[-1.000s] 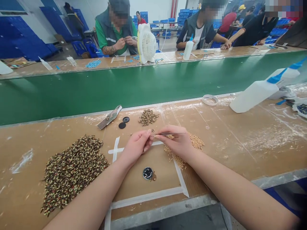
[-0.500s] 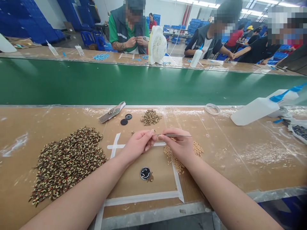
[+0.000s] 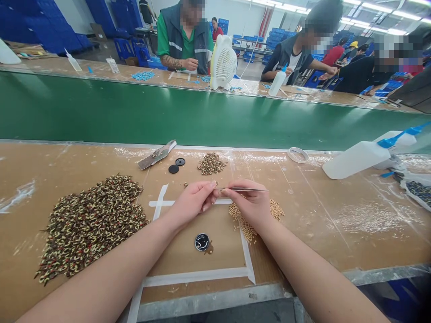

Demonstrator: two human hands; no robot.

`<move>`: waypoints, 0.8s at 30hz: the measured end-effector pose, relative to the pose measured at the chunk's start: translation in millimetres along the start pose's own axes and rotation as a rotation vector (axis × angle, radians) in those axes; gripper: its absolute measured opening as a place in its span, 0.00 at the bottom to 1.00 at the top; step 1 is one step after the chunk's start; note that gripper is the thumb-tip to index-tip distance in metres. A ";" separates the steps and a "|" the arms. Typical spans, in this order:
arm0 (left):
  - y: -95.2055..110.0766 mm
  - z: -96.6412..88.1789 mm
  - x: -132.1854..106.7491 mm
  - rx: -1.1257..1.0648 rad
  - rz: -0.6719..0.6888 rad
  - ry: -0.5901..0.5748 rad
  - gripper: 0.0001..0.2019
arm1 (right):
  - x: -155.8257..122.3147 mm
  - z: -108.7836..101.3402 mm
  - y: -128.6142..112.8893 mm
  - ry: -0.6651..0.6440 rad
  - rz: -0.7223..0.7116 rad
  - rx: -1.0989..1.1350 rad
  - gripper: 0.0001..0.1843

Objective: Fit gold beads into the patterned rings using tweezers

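1. In the head view, the right hand pinches slim metal tweezers, which point at the left hand above the far end of the taped rectangle. The left thumb and fingers are drawn narrow; from here I can't honestly tell whether a tiny piece sits between them.
2. If that pinch slackened or the tips slid, anything held could drop among the tan beads by the right wrist and be hard to spot.
3. A round dish of dark liquid lies between the forearms; a careless arm might knock it, with a brown smear just beside.
4. The brown-and-cream pile crowds the left forearm. Beyond the hands sit a smaller heap and two black discs.
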State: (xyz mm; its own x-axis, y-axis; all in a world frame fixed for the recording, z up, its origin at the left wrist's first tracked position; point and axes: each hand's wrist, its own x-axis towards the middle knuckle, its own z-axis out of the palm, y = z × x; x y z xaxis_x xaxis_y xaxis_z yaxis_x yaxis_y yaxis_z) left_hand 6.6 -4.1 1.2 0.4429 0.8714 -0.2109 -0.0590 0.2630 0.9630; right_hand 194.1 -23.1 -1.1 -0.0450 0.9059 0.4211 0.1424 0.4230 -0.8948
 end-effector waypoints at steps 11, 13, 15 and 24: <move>0.5 -1.8 0.2 0.005 0.005 -0.035 0.22 | -0.9 3.5 0.0 0.027 0.185 0.156 0.08; 1.1 -0.8 -0.3 0.004 -0.004 -0.039 0.22 | 0.4 4.0 -0.1 0.033 0.217 0.203 0.10; 1.8 0.6 -0.4 -0.004 -0.020 -0.034 0.22 | 2.2 3.6 0.9 0.031 0.249 0.238 0.12; -0.3 -2.5 1.8 -0.018 0.039 0.151 0.21 | -1.9 0.8 -8.8 -0.164 0.365 0.320 0.16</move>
State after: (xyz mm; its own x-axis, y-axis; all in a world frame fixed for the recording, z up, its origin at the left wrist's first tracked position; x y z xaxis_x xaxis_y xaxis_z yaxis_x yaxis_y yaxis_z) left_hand 5.2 -1.6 0.2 0.3003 0.9331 -0.1979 -0.0902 0.2343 0.9680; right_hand 192.1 -28.5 5.9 -0.2069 0.9761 0.0668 -0.1309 0.0401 -0.9906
